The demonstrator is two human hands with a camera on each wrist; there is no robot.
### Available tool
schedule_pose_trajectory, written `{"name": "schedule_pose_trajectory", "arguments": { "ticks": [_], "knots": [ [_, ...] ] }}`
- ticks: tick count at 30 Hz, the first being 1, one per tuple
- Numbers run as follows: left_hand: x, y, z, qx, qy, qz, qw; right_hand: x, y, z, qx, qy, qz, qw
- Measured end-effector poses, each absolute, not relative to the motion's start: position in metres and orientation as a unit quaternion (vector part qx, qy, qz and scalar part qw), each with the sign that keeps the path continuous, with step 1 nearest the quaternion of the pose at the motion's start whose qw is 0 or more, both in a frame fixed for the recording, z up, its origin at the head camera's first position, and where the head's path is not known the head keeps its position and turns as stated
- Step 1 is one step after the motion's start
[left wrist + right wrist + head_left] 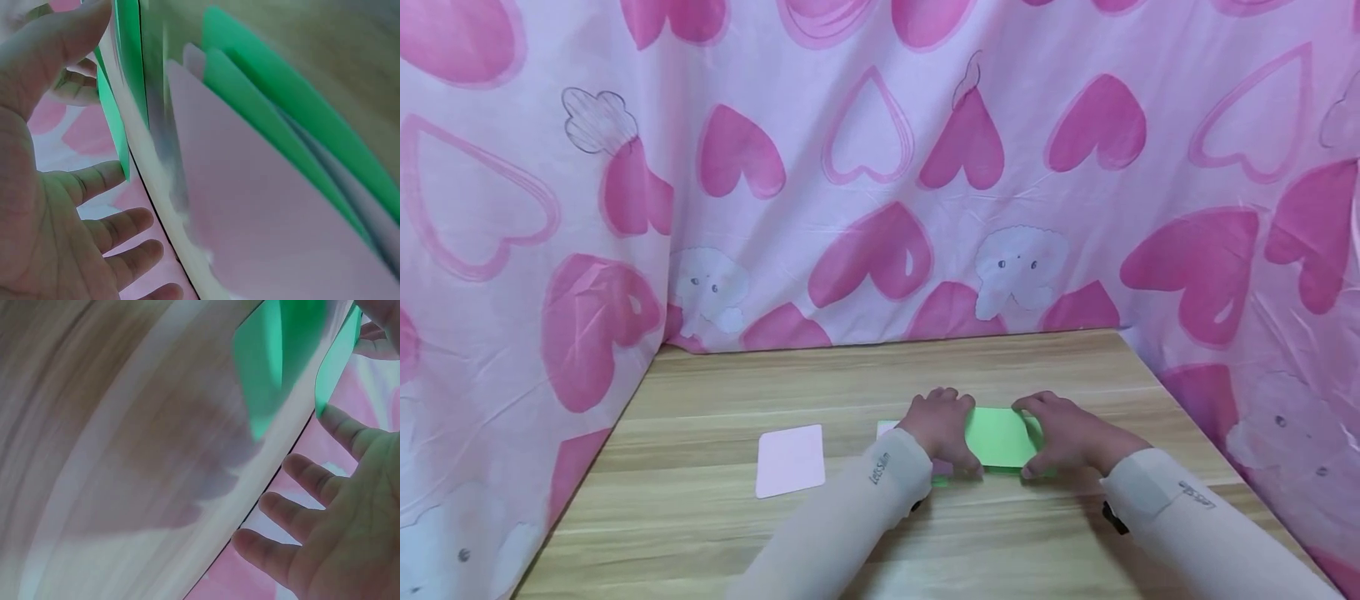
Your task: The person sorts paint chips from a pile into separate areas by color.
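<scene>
A light green card is held between both hands, close over another green card on the table. My left hand grips its left side between thumb and index finger, with the other fingers spread. On the right side, my right hand holds the card the same way. Beneath the left wrist, a loose pile of pink cards and green cards lies overlapped, partly hidden by the hand in the head view.
A single pale pink card lies flat on the wood-grain table, left of the pile. A pink curtain with hearts hangs along the back and both sides of the table.
</scene>
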State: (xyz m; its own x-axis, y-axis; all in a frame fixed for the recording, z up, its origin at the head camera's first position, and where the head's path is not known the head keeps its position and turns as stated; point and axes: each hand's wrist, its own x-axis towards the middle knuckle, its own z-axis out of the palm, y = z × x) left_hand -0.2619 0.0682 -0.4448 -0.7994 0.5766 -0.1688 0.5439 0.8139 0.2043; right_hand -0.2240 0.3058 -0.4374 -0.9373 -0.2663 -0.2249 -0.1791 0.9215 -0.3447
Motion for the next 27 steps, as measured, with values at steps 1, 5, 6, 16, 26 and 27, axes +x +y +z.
{"name": "schedule_pose_trajectory", "arguments": {
  "ticks": [1,5,6,16,26,27],
  "knots": [
    [-0.261,0.071,-0.445,0.297,0.946,0.071,0.111,-0.223,0.308,-0.438,-0.115,0.971,-0.161,0.135],
    [-0.258,0.08,-0.446,0.3,0.945,0.068,0.112,-0.221,0.317,-0.442,-0.112,0.969,-0.164,0.144],
    [-0.257,0.082,-0.446,0.3,0.945,0.068,0.113,-0.22,0.319,-0.443,-0.111,0.969,-0.167,0.146],
    [-0.258,0.096,-0.448,0.293,0.947,0.063,0.114,-0.223,0.332,-0.445,-0.102,0.971,-0.156,0.149],
    [-0.257,0.1,-0.451,0.29,0.949,0.05,0.113,-0.225,0.332,-0.45,-0.097,0.971,-0.155,0.155],
    [-0.257,0.1,-0.451,0.291,0.949,0.05,0.113,-0.225,0.333,-0.45,-0.097,0.971,-0.153,0.155]
  ]
}}
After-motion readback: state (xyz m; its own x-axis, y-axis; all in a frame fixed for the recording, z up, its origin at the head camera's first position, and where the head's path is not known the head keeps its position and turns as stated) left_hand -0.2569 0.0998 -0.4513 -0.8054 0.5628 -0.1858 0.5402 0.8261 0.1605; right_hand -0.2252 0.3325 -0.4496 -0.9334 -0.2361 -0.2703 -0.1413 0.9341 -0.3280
